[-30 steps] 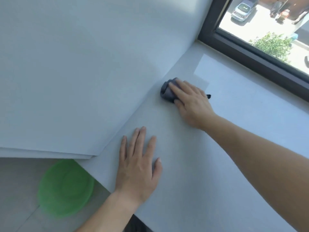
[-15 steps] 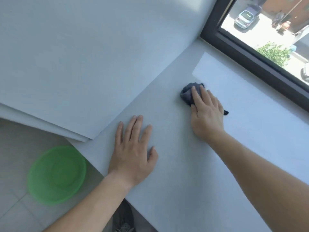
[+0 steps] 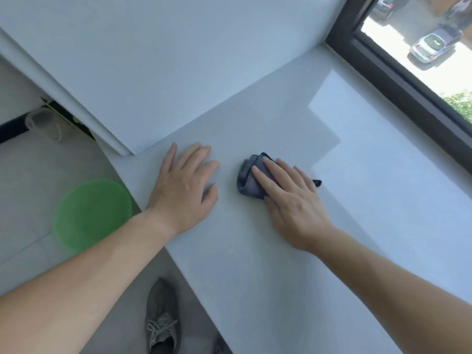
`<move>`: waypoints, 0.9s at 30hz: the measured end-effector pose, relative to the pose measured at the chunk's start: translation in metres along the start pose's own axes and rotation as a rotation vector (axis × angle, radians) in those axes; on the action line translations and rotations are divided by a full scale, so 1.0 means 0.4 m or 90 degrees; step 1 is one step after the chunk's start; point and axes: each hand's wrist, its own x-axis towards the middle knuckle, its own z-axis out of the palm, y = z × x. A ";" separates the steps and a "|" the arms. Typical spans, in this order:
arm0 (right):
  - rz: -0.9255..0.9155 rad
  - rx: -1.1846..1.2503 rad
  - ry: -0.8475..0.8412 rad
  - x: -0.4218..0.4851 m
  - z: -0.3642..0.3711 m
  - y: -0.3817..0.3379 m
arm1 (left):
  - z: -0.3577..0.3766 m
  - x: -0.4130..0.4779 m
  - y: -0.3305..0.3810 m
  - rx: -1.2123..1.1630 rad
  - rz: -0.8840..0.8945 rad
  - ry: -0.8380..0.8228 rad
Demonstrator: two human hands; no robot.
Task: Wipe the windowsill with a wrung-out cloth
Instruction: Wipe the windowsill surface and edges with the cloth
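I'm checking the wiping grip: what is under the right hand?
A bunched grey cloth lies under the right hand, pressed onto the windowsill by straight fingers. Its left part and a dark corner stick out; the hand covers the rest.

White wall [image 3: 153, 60] meets a dark window frame [image 3: 383, 72]; sunlit street [image 3: 447, 72] outside.

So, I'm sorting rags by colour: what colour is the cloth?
The cloth is dark grey, clearest in the head view.
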 end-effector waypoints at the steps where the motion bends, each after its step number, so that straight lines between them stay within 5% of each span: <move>1: 0.005 -0.008 0.009 0.003 -0.010 0.041 | -0.004 -0.021 0.016 -0.002 -0.025 0.000; 6: 0.353 0.053 0.085 0.068 -0.035 0.081 | 0.012 -0.145 0.101 -0.005 -0.139 -0.013; 12: -0.087 -0.008 -0.016 -0.040 0.025 -0.085 | 0.030 -0.201 0.104 -0.049 -0.191 0.005; 18: 0.226 0.042 0.056 0.269 -0.006 -0.067 | 0.037 -0.242 0.092 -0.052 -0.240 0.025; 23: -0.138 -0.015 -0.037 0.264 0.036 -0.181 | 0.039 -0.249 0.076 -0.085 -0.264 0.070; 25: -0.104 -0.015 -0.030 0.296 0.024 -0.135 | 0.043 -0.257 0.067 -0.089 -0.271 0.092; 27: 0.062 0.021 0.023 0.338 0.017 -0.126 | 0.048 -0.262 0.063 -0.101 -0.288 0.113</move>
